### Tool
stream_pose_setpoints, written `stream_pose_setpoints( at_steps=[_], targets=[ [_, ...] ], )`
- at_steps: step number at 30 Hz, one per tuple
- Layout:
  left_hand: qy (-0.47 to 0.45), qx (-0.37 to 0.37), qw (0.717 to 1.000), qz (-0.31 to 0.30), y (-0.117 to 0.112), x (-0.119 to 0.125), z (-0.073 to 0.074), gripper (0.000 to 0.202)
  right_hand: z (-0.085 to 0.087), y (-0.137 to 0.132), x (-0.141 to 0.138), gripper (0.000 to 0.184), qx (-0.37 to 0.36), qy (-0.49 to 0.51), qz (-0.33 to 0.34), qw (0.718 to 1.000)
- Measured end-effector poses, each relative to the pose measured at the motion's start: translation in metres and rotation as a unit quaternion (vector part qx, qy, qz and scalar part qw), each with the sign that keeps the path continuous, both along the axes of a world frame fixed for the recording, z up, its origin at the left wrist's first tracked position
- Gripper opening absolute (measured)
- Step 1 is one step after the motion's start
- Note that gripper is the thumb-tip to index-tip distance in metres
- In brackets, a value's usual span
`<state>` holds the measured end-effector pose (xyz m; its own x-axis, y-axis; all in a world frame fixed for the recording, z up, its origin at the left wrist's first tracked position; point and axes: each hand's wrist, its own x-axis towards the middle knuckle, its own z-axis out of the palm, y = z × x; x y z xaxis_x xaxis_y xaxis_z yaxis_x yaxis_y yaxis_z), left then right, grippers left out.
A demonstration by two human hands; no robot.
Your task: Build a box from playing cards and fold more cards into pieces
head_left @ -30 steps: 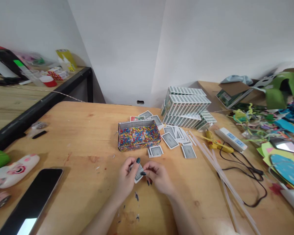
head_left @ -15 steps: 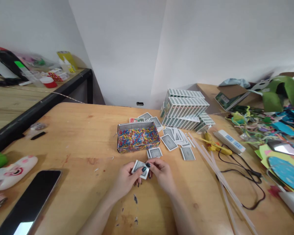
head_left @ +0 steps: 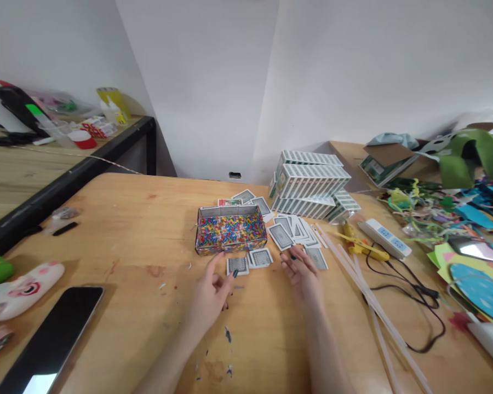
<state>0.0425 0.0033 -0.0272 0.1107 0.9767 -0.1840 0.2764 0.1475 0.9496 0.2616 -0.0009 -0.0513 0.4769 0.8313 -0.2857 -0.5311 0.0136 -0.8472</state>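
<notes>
My left hand (head_left: 211,290) is open, thumb and forefinger apart, the thumb tip over the near edge of a playing card (head_left: 237,265). That card lies back up on the table beside more cards (head_left: 262,257), in front of a box lined with a colourful pattern (head_left: 232,232). Further right, my right hand (head_left: 304,279) is open and empty, fingers loosely bent. Its fingertips are just short of a loose card (head_left: 281,237), with another card (head_left: 317,258) partly behind the hand. A spread of cards (head_left: 299,227) lies beyond.
Green-and-white striped boxes (head_left: 314,180) are stacked at the back. On the right lie a yellow glue gun (head_left: 363,247), a power strip (head_left: 385,237), clear glue sticks (head_left: 376,303) and a black cable (head_left: 441,323). A phone (head_left: 51,334) and a plush toy (head_left: 28,287) lie left.
The card that was between both hands now lies on the table in front of the box. My hands have parted, the right one moving right toward the loose cards.
</notes>
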Motion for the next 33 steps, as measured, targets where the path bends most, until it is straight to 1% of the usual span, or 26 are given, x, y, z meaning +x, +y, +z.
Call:
stream_pose_setpoints(
  at_steps=[3, 6, 11, 15, 17, 19, 21, 23, 26, 28, 30, 33],
  targets=[
    [0.062, 0.065, 0.996, -0.018, -0.001, -0.003, -0.001, 0.044, 0.005, 0.002, -0.002, 0.034, 0.026, 0.071, 0.036, 0.996],
    [0.105, 0.084, 0.99, -0.035, -0.001, -0.004, -0.004, 0.034, 0.006, 0.005, -0.004, 0.032, 0.044, 0.106, 0.064, 0.991],
    [0.153, 0.104, 0.981, -0.052, -0.001, -0.003, -0.007, 0.031, 0.004, 0.008, -0.004, 0.021, 0.069, 0.124, 0.052, 0.989],
    [0.141, 0.107, 0.983, -0.05, -0.001, -0.005, -0.007, 0.03, 0.006, 0.007, -0.005, 0.019, 0.08, 0.119, 0.024, 0.989],
    [0.108, 0.092, 0.989, -0.048, -0.002, -0.004, -0.006, 0.028, 0.007, 0.007, -0.009, 0.014, 0.087, 0.118, 0.021, 0.989],
    [0.057, 0.071, 0.995, -0.045, -0.002, -0.003, -0.006, 0.027, 0.009, 0.006, -0.014, 0.01, 0.093, 0.11, 0.033, 0.989],
    [-0.003, 0.049, 0.998, -0.047, -0.003, -0.001, -0.005, 0.028, 0.011, 0.006, -0.022, 0.011, 0.099, 0.089, 0.055, 0.99],
    [-0.06, 0.029, 0.996, -0.052, -0.004, 0.001, -0.003, 0.033, 0.012, 0.005, -0.031, 0.017, 0.103, 0.052, 0.073, 0.991],
    [-0.11, 0.026, 0.992, -0.057, -0.006, 0.003, -0.001, 0.045, 0.016, 0.002, -0.044, 0.024, 0.101, -0.031, 0.099, 0.989],
    [-0.116, 0.038, 0.991, -0.049, -0.007, 0.004, -0.001, 0.05, 0.02, -0.002, -0.054, 0.023, 0.092, -0.099, 0.123, 0.983],
    [-0.107, 0.051, 0.993, -0.025, -0.008, 0.004, -0.002, 0.05, 0.023, -0.008, -0.063, 0.016, 0.082, -0.166, 0.139, 0.973],
    [-0.073, 0.074, 0.994, 0.038, -0.009, 0.003, -0.005, 0.053, 0.025, -0.015, -0.073, 0.015, 0.063, -0.221, 0.12, 0.966]
  ],
)
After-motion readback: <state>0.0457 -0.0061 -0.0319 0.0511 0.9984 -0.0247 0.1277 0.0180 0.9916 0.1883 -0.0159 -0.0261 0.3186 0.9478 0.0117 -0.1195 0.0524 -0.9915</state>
